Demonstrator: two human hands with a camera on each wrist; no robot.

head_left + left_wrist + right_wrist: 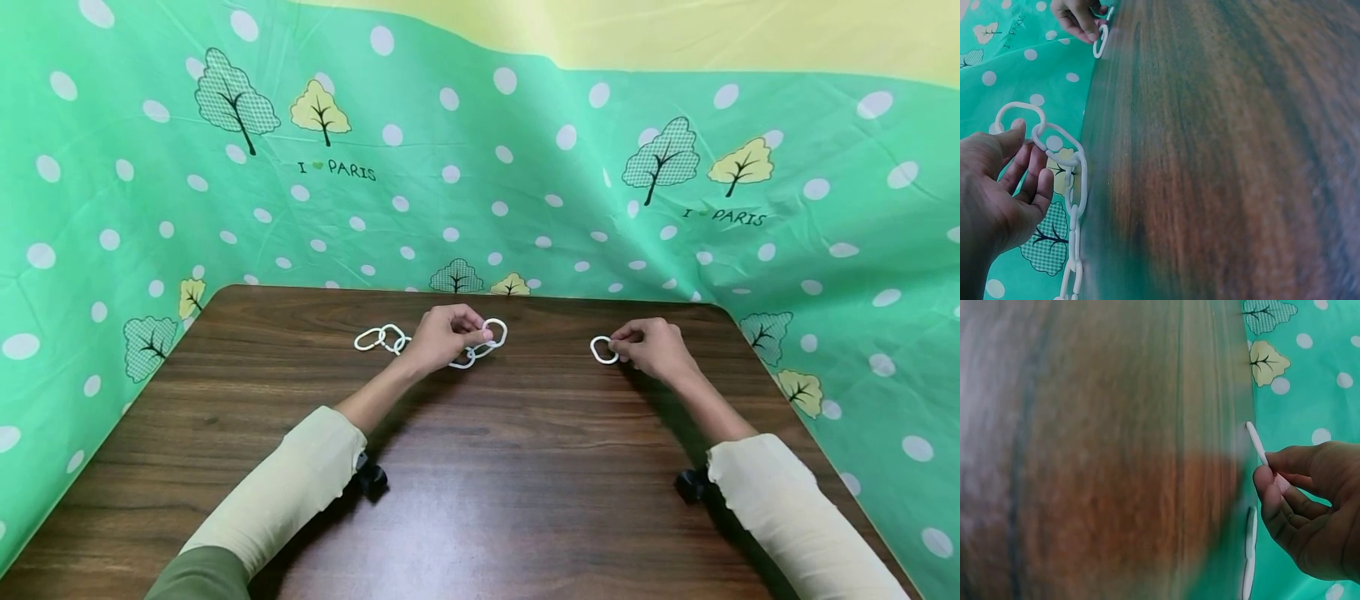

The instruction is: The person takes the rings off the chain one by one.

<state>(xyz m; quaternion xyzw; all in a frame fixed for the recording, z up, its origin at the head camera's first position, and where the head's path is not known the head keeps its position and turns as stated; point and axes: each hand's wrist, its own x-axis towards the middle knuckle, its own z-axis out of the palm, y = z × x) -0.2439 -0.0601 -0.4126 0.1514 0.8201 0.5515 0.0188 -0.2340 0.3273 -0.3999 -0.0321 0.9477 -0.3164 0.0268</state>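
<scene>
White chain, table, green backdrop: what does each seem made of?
White chain: probably plastic, smooth and low-sheen; its rounded links are evenly white.
Table: wood or wood-look laminate, likely satin-coated; streaky brown grain and pale glare show.
Green backdrop: thin fabric or plastic sheeting, printed, perhaps slightly shiny; creases and folds show.

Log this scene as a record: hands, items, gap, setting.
left hand: pinches end link of white chain
right hand: pinches white link
gap: the two pinched links are apart
chain: trails behind left hand; its far end lies on table
other links: near right hand, seen in wrist views; whether joined to its link, cannot tell
surface: brown wood-grain
backdrop: green dotted cloth with tree prints
</scene>
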